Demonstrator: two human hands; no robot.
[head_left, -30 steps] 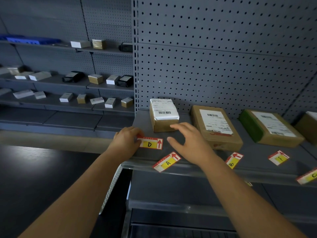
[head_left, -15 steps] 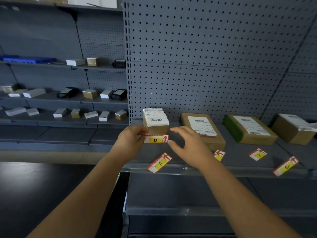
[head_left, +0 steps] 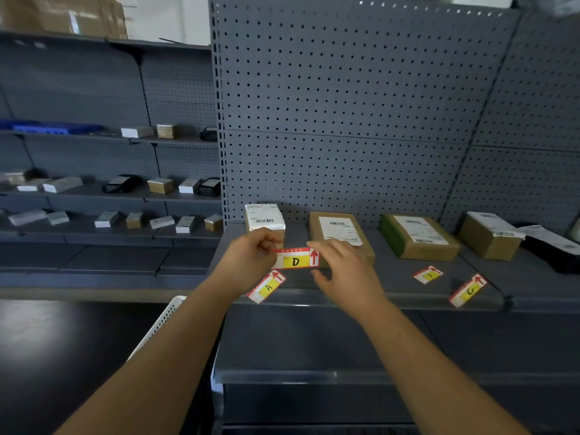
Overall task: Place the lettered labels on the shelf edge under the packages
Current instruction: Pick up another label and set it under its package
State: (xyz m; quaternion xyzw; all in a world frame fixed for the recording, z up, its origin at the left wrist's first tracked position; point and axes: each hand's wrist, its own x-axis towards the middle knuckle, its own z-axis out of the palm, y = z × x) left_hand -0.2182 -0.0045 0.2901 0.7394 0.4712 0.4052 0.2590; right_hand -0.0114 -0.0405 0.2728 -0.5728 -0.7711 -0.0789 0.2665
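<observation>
My left hand (head_left: 251,262) and my right hand (head_left: 342,268) hold the D label (head_left: 296,259) by its two ends, lifted above the grey shelf (head_left: 361,296). It is a red, white and yellow card with a red arrow. Three more labels lie flat on the shelf: the A label (head_left: 266,287) near the front lip, the F label (head_left: 428,274) and the C label (head_left: 468,291). Behind stand a white-topped package (head_left: 264,218), a flat brown package (head_left: 337,232), a green-edged package (head_left: 417,235) and a brown box (head_left: 489,235).
A pegboard back panel (head_left: 345,120) rises behind the packages. A lower shelf (head_left: 314,375) juts out below. A white basket corner (head_left: 157,324) shows at lower left. The far-left shelving (head_left: 110,196) holds several small boxes. A dark item (head_left: 555,255) lies at the right.
My left hand has lifted the D label off the shelf, and my right hand has taken its right end. The view has tilted upward.
</observation>
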